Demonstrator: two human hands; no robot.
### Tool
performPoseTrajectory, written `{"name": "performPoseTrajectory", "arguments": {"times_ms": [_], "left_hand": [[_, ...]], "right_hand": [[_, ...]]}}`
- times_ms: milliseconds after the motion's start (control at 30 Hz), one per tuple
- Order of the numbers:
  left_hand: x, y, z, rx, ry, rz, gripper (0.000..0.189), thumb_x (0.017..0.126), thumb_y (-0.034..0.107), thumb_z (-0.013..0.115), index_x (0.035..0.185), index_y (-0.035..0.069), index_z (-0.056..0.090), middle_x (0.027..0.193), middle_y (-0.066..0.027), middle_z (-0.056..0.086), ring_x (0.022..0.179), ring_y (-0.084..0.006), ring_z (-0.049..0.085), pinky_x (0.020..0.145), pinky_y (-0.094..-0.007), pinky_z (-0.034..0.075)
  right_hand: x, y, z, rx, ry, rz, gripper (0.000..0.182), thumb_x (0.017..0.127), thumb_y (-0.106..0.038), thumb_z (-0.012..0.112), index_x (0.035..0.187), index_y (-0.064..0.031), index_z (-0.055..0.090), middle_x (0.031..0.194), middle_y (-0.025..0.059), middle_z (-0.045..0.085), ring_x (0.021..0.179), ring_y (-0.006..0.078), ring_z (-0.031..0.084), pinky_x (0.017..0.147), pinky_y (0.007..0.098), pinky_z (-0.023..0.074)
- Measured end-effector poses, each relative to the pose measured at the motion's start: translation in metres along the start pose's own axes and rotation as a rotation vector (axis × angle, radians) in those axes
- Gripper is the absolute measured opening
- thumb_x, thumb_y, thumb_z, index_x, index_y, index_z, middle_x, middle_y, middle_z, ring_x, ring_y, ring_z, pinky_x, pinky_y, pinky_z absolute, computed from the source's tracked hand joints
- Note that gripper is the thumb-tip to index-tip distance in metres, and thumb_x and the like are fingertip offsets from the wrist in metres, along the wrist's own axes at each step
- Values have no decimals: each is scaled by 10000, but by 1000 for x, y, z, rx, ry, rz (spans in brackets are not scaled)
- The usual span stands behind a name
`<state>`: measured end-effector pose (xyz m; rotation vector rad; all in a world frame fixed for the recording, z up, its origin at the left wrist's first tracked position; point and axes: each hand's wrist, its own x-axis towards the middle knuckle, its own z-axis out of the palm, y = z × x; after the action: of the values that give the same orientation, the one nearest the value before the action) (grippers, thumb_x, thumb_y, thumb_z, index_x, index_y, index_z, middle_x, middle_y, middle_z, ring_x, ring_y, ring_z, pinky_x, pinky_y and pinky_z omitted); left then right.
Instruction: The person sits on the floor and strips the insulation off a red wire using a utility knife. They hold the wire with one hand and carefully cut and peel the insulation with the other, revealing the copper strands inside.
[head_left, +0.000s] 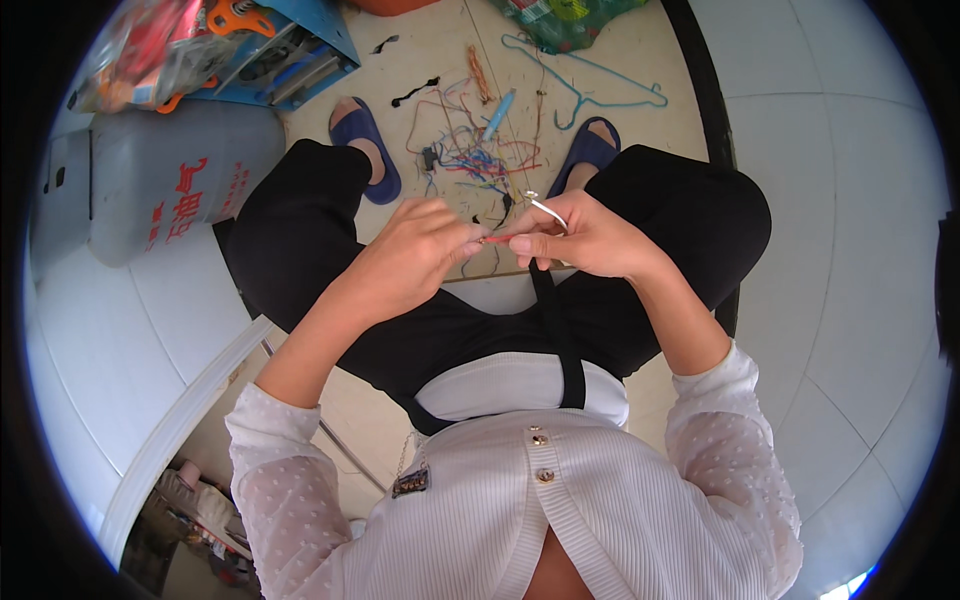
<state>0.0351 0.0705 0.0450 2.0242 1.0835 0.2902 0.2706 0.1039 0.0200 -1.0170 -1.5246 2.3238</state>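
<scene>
Both hands meet above my lap, in front of the seat. Between finger and thumb, my left hand pinches the bare end of a red insulated wire, where a little copper colour shows. The red length is gripped by my right hand, whose fingers also hold a curved white wire. Below on the floor lies a loose tangle of coloured wires. A light-blue utility knife rests at its far edge, near a twisted bundle of copper wire.
A blue wire hanger lies at the far right. Beyond it is a green plastic bag. To the left stand a grey plastic jerrycan and a blue box of tools. My slippered feet flank the wires.
</scene>
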Motion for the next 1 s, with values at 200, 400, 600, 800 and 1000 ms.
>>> {"name": "performPoseTrajectory", "arguments": {"times_ms": [200, 400, 600, 800, 1000], "left_hand": [[0, -18, 8, -737, -12, -450, 181, 902, 135, 570, 1026, 7, 600, 938, -68, 628, 866, -147, 578, 831, -299, 449], [15, -41, -15, -1391, 450, -563, 155, 885, 103, 601, 1025, 38, 596, 984, -66, 617, 880, -146, 598, 892, -322, 459], [24, -67, -30, -1426, 605, -538, 168, 872, 87, 606, 1030, 41, 572, 909, -32, 580, 837, -132, 578, 854, -319, 475], [37, -63, -34, -1449, 633, -637, 215, 889, 92, 582, 1085, 5, 569, 910, -60, 598, 832, -160, 588, 834, -323, 490], [40, -64, -34, -1621, 608, -781, 230, 924, 112, 535, 1104, -23, 580, 980, -98, 620, 874, -197, 606, 832, -354, 510]], "right_hand": [[37, 36, -38, 161, 463, 176, 313, 853, -295, 647, 930, 8, 642, 729, 25, 624, 656, 99, 560, 599, 239, 435], [113, 191, -59, -152, 752, 298, 220, 876, -76, 540, 1048, 58, 563, 787, 79, 596, 628, 145, 554, 539, 263, 449], [149, 221, -65, 302, 855, 414, 225, 847, -17, 581, 1058, 60, 568, 855, 113, 633, 727, 185, 626, 623, 268, 497], [172, 248, -117, -153, 1067, 382, 272, 782, -77, 644, 1021, 47, 604, 828, 148, 658, 751, 219, 656, 657, 305, 501], [243, 228, -126, -343, 1038, 327, 278, 734, -133, 669, 921, 48, 571, 847, 207, 656, 807, 368, 638, 732, 421, 498]]}}
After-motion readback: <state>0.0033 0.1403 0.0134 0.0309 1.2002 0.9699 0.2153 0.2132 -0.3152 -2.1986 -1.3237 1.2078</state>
